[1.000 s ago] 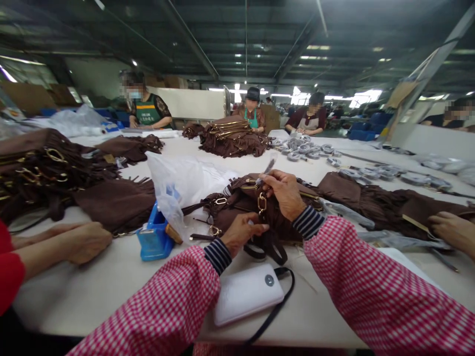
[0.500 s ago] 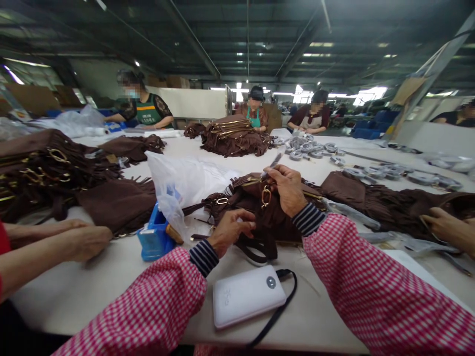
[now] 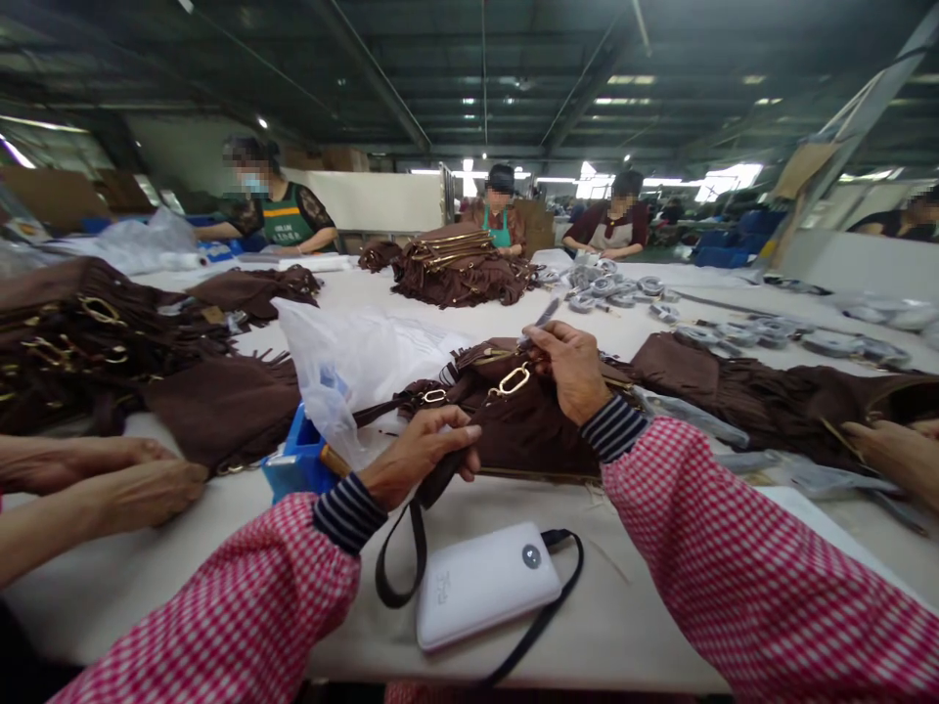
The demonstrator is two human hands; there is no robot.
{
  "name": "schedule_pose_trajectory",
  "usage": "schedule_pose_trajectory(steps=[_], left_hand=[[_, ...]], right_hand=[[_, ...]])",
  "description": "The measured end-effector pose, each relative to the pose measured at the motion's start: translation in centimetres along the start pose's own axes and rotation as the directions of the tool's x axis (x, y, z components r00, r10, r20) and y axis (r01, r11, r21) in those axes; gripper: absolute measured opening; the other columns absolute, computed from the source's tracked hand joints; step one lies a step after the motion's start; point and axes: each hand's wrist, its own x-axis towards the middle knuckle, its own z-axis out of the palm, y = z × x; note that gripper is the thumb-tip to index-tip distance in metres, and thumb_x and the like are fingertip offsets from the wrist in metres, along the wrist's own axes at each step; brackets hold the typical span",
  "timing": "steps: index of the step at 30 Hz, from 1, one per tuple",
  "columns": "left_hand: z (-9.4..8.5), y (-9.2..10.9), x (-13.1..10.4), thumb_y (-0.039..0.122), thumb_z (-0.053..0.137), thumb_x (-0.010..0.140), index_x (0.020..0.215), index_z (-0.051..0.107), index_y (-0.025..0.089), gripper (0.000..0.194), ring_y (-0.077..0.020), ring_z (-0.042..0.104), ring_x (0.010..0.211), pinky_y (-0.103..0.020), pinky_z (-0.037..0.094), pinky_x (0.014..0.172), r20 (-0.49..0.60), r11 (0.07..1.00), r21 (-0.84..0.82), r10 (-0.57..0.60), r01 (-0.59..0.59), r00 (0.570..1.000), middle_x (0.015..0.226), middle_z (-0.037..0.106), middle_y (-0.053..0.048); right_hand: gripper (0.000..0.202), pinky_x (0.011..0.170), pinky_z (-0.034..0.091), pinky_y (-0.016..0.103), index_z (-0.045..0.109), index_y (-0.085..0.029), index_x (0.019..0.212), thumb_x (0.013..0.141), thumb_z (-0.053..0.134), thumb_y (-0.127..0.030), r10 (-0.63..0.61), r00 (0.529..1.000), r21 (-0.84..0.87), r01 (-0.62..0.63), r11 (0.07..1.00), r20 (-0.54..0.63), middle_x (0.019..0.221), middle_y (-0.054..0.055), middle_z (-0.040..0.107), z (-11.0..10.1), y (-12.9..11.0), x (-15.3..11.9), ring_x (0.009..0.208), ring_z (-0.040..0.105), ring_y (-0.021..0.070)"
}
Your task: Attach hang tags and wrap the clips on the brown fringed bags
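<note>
A brown fringed handbag (image 3: 535, 430) lies on the table before me, with gold zips and oval gold rings. My left hand (image 3: 432, 445) is closed on a dark brown strap (image 3: 438, 481) at the bag's near left side; a loop of it hangs below the fingers. At the bag's upper edge my right hand (image 3: 568, 367) is closed in a pinch. A thin grey strip (image 3: 547, 313) sticks up from its fingertips. Beside those fingers, an oval gold ring (image 3: 514, 378) is drawn out toward my left hand. The strip's lower end is hidden.
A white power bank (image 3: 488, 587) with a black cable lies in front. A blue bin (image 3: 297, 469) and clear plastic bag (image 3: 323, 372) stand left. Brown bags are piled at left (image 3: 59, 332) and far middle (image 3: 462, 274). Neighbours' hands (image 3: 147, 489) work on both sides.
My left hand has moved left and toward me, now gripping the strap, which has lifted off the table. The gold ring has swung from hanging down to slanting left. My right hand has hardly moved.
</note>
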Motion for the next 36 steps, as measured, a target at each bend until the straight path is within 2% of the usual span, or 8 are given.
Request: schedule_pose_trajectory(steps=[4, 9, 17, 21, 25, 30, 32, 36], left_hand=[[-2.8, 0.7, -1.8, 0.035, 0.078, 0.074, 0.101, 0.058, 0.015, 0.039, -0.0133, 0.062, 0.057, -0.023, 0.047, 0.058, -0.033, 0.986, 0.163, -0.042, 0.047, 0.999, 0.066, 0.069, -0.002], [-5.3, -1.5, -2.6, 0.035, 0.077, 0.071, 0.078, 0.064, 0.013, 0.027, -0.0149, 0.062, 0.058, -0.026, 0.048, 0.059, -0.021, 0.948, 0.295, -0.115, 0.116, 0.993, 0.066, 0.068, -0.003], [-5.3, -2.2, -4.3, 0.037, 0.077, 0.071, 0.076, 0.072, 0.014, 0.025, -0.0141, 0.057, 0.063, -0.023, 0.038, 0.054, -0.04, 0.917, 0.396, -0.04, 0.052, 0.998, 0.07, 0.065, -0.003], [-5.2, -0.6, -5.6, 0.051, 0.066, 0.082, 0.091, 0.072, 0.016, 0.036, -0.016, 0.059, 0.076, -0.021, 0.034, 0.054, -0.246, 0.949, 0.315, 0.06, 0.022, 0.967, 0.087, 0.07, -0.005], [-4.1, 0.4, -7.1, 0.067, 0.041, 0.093, 0.125, 0.062, 0.026, 0.056, -0.0203, 0.06, 0.105, -0.019, 0.037, 0.055, -0.322, 0.996, -0.023, 0.072, -0.084, 0.944, 0.127, 0.065, -0.008], [-1.7, 0.7, -8.1, 0.068, 0.032, 0.096, 0.139, 0.053, 0.028, 0.062, -0.0239, 0.05, 0.127, -0.027, 0.049, 0.082, -0.258, 0.974, -0.063, 0.194, -0.217, 0.946, 0.139, 0.056, -0.009], [-1.4, 0.7, -8.6, 0.061, 0.042, 0.096, 0.14, 0.05, 0.028, 0.056, -0.0242, 0.05, 0.127, -0.029, 0.049, 0.086, -0.238, 0.973, -0.031, 0.217, -0.23, 0.947, 0.142, 0.053, -0.009], [-2.0, -0.4, -9.7, 0.033, 0.077, 0.078, 0.136, 0.047, 0.027, 0.066, -0.0214, 0.062, 0.106, -0.021, 0.045, 0.064, -0.169, 0.991, -0.021, 0.129, -0.135, 0.977, 0.132, 0.059, -0.009]], right_hand=[[0.025, 0.043, 0.035, 0.019, 0.065, -0.016, 0.073, 0.075, 0.071, -0.04, -0.003, 0.992, -0.084, 0.013, 0.996, 0.123, 0.062, -0.002, 0.059, 0.4, 0.3, -1.4, 0.052, 0.048, 0.0088], [0.025, 0.05, 0.037, 0.023, 0.066, -0.015, 0.072, 0.086, 0.061, -0.036, 0.007, 0.935, -0.349, 0.125, 0.929, 0.355, 0.061, -0.001, 0.059, 0.0, 2.2, -5.6, 0.053, 0.049, 0.0106], [0.011, 0.071, 0.044, 0.028, 0.066, -0.019, 0.093, 0.086, 0.059, -0.015, 0.014, 0.723, -0.549, 0.512, 0.661, 0.691, 0.089, 0.002, 0.063, -1.7, 3.8, -8.5, 0.076, 0.057, 0.0156], [0.041, 0.086, 0.045, 0.035, 0.061, -0.023, 0.122, 0.085, 0.051, -0.008, -0.091, 0.733, -0.56, 0.586, 0.585, 0.674, 0.107, 0.006, 0.064, -1.2, 0.9, -9.0, 0.097, 0.06, 0.0216], [0.019, 0.07, 0.045, 0.031, 0.067, -0.023, 0.11, 0.092, 0.059, -0.026, -0.071, 0.77, -0.476, 0.461, 0.749, 0.634, 0.091, 0.004, 0.066, 1.5, -1.5, -11.4, 0.077, 0.059, 0.0184], [0.022, 0.062, 0.042, 0.027, 0.071, -0.022, 0.1, 0.083, 0.073, -0.035, 0.05, 0.784, -0.297, 0.175, 0.939, 0.619, 0.084, 0.001, 0.067, 6.5, -1.5, -14.3, 0.071, 0.056, 0.0162], [0.011, 0.06, 0.041, 0.026, 0.071, -0.02, 0.088, 0.084, 0.07, -0.031, 0.031, 0.801, -0.243, 0.144, 0.959, 0.598, 0.079, 0.0, 0.067, 7.7, -1.0, -14.6, 0.066, 0.055, 0.0148], [0.023, 0.05, 0.037, 0.025, 0.07, -0.019, 0.08, 0.093, 0.057, -0.034, 0.044, 0.823, -0.233, 0.109, 0.966, 0.566, 0.067, 0.0, 0.063, 7.4, -0.4, -14.2, 0.053, 0.051, 0.0124]])
